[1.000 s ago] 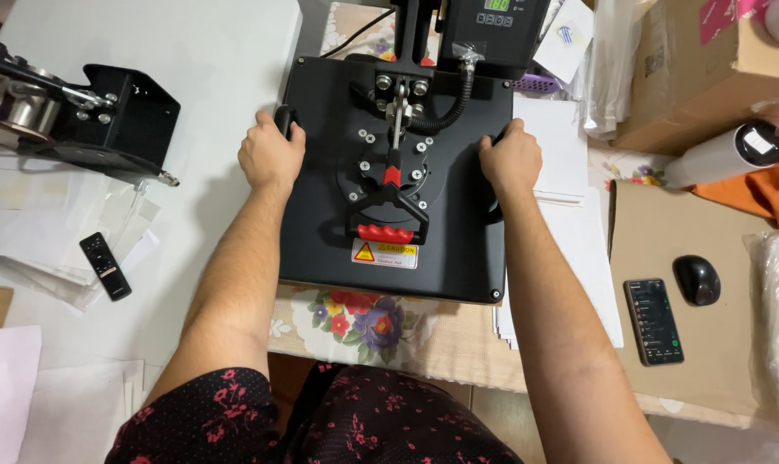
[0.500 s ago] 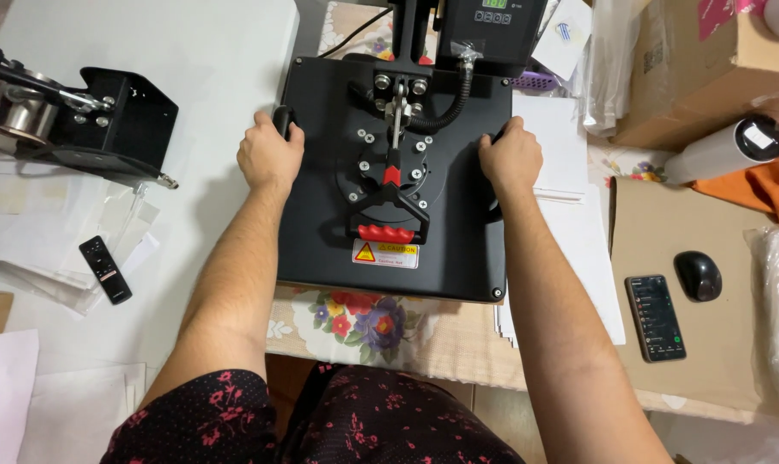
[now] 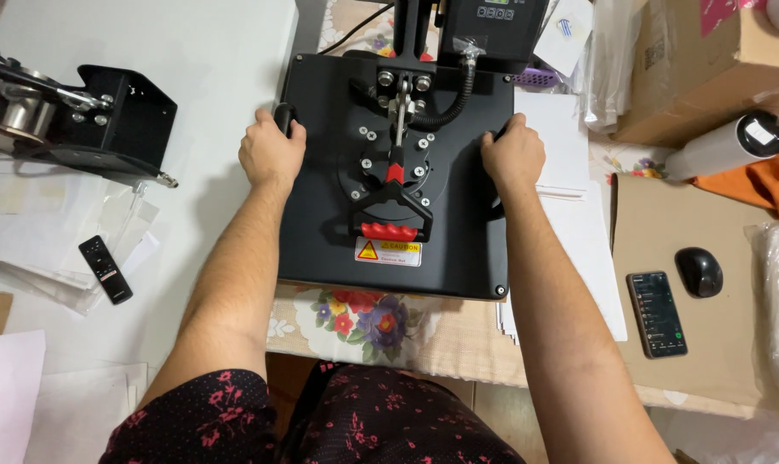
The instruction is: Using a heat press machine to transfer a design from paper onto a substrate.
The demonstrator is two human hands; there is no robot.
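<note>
- Head view: the left hand (image 3: 272, 152) is curled around a black side handle (image 3: 283, 116) on the near-left edge of the flat black metal heat press plate (image 3: 458, 249).
- The right hand (image 3: 512, 155) is closed over the matching grip at the plate's right edge (the grip itself is mostly hidden under the fingers).
- Between the hands sit a black triangular lever with a red ribbed grip (image 3: 393, 229) and a yellow warning sticker (image 3: 388, 251) just nearer the body.
- Beyond the right hand lie white paper sheets (image 3: 578, 232), a dark smartphone (image 3: 656, 313) and a black computer mouse (image 3: 699, 271) on brown cardboard.
- Left of the left hand rests a small black remote (image 3: 105, 269).
- To handle the plate well, I judge both grips should stay even, so it travels level and clear of the cable.
</note>
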